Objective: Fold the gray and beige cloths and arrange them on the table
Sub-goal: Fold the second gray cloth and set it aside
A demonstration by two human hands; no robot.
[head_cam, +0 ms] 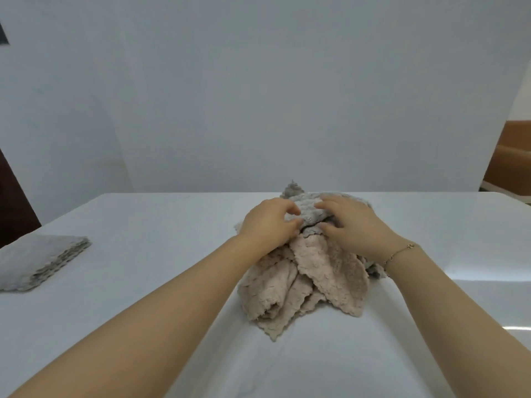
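Left hand (268,222) and right hand (353,225) both pinching gray cloth (309,209) atop beige pile (304,282). Advised: lift clear, spread flat on surface (143,282), then fold edge to edge.

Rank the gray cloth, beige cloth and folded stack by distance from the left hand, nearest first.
1. Gray cloth: under the left hand, gripped.
2. Beige cloth: just below it, toward the person.
3. Folded stack: far left on the table.
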